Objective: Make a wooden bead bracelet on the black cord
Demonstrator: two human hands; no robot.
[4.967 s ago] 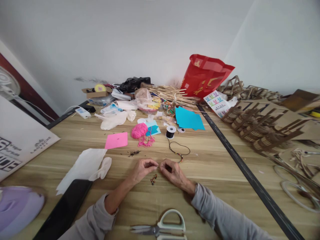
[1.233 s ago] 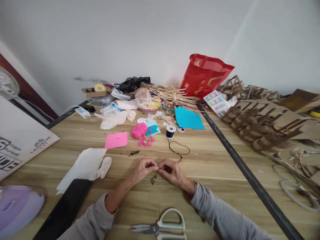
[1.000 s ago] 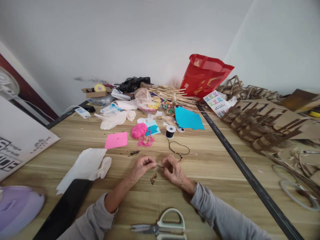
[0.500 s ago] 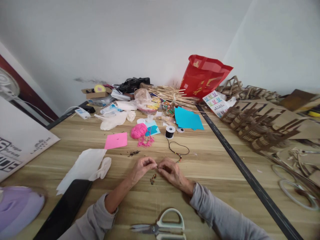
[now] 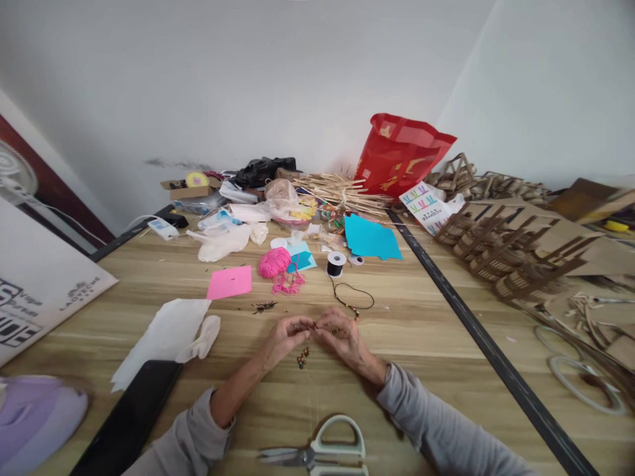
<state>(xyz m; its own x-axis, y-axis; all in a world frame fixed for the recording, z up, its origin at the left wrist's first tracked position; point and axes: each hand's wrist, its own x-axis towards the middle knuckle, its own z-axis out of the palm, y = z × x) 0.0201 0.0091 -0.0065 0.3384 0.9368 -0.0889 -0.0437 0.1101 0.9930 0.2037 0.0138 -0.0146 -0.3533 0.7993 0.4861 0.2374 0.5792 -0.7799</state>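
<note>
Two hands (image 5: pixel 317 334) pinched together over small beads (image 5: pixel 301 357), scissors (image 5: pixel 322 449) nearby, cluttered wooden table (image 5: pixel 421 330)

The person wears a grey top with long sleeves. The cloth looks soft and plain, with no print and no visible buttons. The left sleeve (image 5: pixel 186 443) is pushed up, so it sits in thick folds near the elbow and the forearm below it is bare. The right sleeve (image 5: pixel 436 430) is longer on the arm and ends at the wrist, with some loose wrinkles along it. The left hand (image 5: pixel 284 336) and the right hand (image 5: pixel 343 338) are bare, without gloves. Whether there are rings is too small to tell.
</note>
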